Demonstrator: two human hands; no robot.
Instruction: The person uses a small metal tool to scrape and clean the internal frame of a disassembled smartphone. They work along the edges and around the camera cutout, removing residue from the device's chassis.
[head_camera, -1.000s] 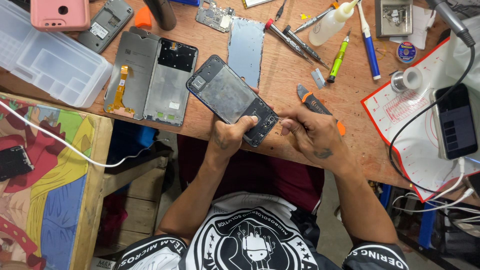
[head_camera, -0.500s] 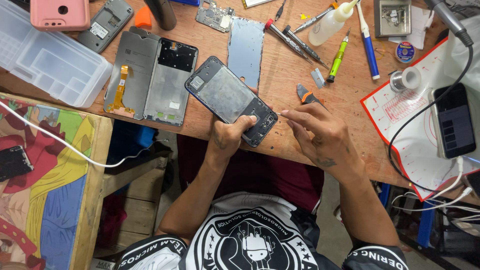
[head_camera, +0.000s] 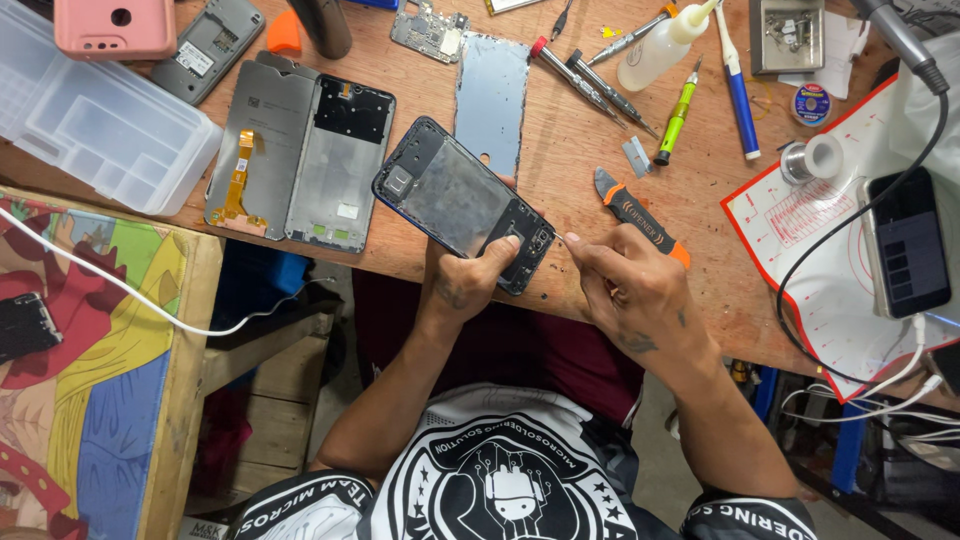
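left fingers (head_camera: 497, 252) clamp the opened phone (head_camera: 462, 203); right fingers (head_camera: 585, 250) pinched together at its corner.

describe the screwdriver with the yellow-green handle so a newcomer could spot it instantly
Start at the wooden workbench, upper right of the opened phone that the left hand holds. Among the loose tools there, the screwdriver lies between the squeeze bottle and the blue pen. It alone has a yellow-green handle.
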